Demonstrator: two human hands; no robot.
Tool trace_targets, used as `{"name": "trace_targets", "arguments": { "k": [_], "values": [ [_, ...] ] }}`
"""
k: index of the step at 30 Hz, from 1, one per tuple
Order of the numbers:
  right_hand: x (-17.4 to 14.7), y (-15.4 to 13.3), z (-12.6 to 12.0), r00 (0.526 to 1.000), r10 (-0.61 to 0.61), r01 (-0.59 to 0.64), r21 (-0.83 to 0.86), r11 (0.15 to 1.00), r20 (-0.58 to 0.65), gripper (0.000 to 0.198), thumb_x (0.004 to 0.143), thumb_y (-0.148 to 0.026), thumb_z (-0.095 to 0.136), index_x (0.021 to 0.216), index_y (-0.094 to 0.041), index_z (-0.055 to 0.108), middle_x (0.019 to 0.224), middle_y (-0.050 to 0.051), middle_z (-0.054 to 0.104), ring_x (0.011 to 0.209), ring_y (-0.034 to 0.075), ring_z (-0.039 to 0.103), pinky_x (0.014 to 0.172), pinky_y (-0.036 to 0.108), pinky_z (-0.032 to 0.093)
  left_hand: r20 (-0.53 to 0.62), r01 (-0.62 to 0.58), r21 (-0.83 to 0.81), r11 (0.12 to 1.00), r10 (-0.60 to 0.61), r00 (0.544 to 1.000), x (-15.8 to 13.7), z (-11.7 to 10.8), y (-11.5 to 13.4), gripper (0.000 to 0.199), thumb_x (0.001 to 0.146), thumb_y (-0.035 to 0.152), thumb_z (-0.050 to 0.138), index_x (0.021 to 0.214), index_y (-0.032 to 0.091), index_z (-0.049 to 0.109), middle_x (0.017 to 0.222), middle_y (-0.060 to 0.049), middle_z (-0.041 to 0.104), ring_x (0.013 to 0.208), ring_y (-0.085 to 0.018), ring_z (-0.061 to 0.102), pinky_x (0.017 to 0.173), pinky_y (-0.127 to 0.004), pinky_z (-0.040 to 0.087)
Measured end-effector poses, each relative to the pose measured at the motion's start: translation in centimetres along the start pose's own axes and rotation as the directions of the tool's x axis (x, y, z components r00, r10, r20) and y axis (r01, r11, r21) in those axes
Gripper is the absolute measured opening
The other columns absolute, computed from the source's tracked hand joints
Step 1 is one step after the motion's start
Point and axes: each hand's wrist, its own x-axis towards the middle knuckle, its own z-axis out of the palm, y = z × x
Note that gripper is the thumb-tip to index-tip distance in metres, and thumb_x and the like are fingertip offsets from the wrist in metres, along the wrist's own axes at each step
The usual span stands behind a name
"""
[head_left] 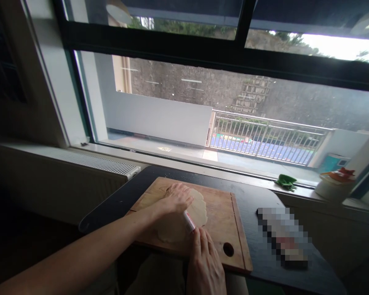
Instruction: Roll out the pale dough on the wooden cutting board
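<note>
A thin, pale sheet of dough (199,207) with an uneven edge lies on a wooden cutting board (223,213). Across the dough runs a white tube with red print (189,222); only its middle shows between my hands. My left hand (178,196) rests palm down over the tube's far end, fingers stretched out over the dough. At the near end, my right hand (205,256) lays its extended fingers on the tube, by the board's front edge. Both ends of the tube are hidden under my hands.
The board sits on a dark table (252,196) against a window sill. A blurred-out flat object (283,237) lies to the right. On the sill are a green leaf-like item (285,182) and a white pot (335,186). A radiator (104,166) stands left.
</note>
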Motion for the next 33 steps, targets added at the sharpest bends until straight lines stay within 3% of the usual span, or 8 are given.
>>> {"name": "trace_targets", "arguments": {
  "k": [8, 14, 20, 25, 29, 33],
  "values": [
    [-0.9, 2.6, 0.1, 0.997, -0.083, 0.083, -0.032, 0.996, -0.002, 0.061, 0.075, -0.004, 0.038, 0.136, -0.012, 0.038, 0.117, 0.012, 0.06, 0.105, 0.024, 0.058, 0.086, 0.032, 0.05, -0.044, 0.044, -0.061, 0.997, -0.046, 0.998, 2.5, 1.6, 4.4, 0.044, 0.084, 0.047, 0.034, 0.108, 0.021, 0.061, 0.112, -0.014, 0.059, 0.109, -0.033, 0.046, 0.095, -0.052, 0.027],
    [-1.8, 2.8, 0.5, 0.998, -0.06, 0.06, -0.015, 0.998, 0.033, 0.059, 0.08, -0.01, 0.04, 0.139, -0.011, 0.033, 0.12, 0.012, 0.058, 0.11, 0.025, 0.055, 0.089, 0.035, 0.049, -0.053, 0.05, -0.126, 0.991, -0.057, 0.997, 4.3, 1.9, 6.9, 0.042, 0.083, 0.042, 0.036, 0.111, 0.021, 0.059, 0.113, -0.014, 0.059, 0.114, -0.035, 0.041, 0.093, -0.054, 0.026],
    [-1.6, 0.2, -0.1, 0.998, 0.032, -0.034, 0.054, 0.998, 0.046, 0.068, 0.078, -0.005, 0.038, 0.144, -0.015, 0.024, 0.127, 0.014, 0.053, 0.118, 0.027, 0.048, 0.092, 0.041, 0.047, -0.069, 0.021, -0.089, 0.996, -0.027, 0.997, 2.5, 1.3, 5.3, 0.042, 0.085, 0.042, 0.033, 0.11, 0.022, 0.06, 0.113, -0.011, 0.059, 0.111, -0.032, 0.044, 0.098, -0.049, 0.023],
    [-1.5, -1.8, -0.3, 0.998, 0.049, -0.053, 0.074, 0.996, 0.05, 0.065, 0.076, -0.002, 0.039, 0.14, -0.016, 0.036, 0.129, 0.015, 0.051, 0.118, 0.028, 0.048, 0.093, 0.039, 0.046, -0.087, 0.004, -0.011, 1.0, -0.005, 0.996, 0.0, 1.1, 2.3, 0.043, 0.086, 0.042, 0.032, 0.114, 0.02, 0.057, 0.12, -0.009, 0.058, 0.117, -0.029, 0.04, 0.104, -0.049, 0.015],
    [-1.1, -1.7, -0.3, 0.997, 0.052, -0.057, 0.104, 0.993, 0.052, 0.06, 0.075, -0.004, 0.042, 0.134, -0.017, 0.042, 0.118, 0.013, 0.057, 0.107, 0.026, 0.054, 0.089, 0.037, 0.046, -0.065, 0.073, 0.013, 0.997, -0.072, 0.995, -0.7, 1.2, 1.1, 0.048, 0.086, 0.049, 0.032, 0.122, 0.024, 0.053, 0.134, -0.006, 0.051, 0.128, -0.028, 0.032, 0.107, -0.049, 0.013],
    [-0.5, -0.7, -0.6, 0.997, 0.058, -0.063, 0.144, 0.988, 0.044, 0.056, 0.076, -0.007, 0.043, 0.132, -0.016, 0.042, 0.114, 0.011, 0.059, 0.108, 0.025, 0.053, 0.092, 0.037, 0.043, -0.109, 0.106, -0.005, 0.994, -0.106, 0.988, -0.1, 1.3, 1.9, 0.043, 0.087, 0.047, 0.032, 0.113, 0.026, 0.059, 0.125, -0.005, 0.058, 0.122, -0.028, 0.039, 0.104, -0.05, 0.017]
  ]
}}
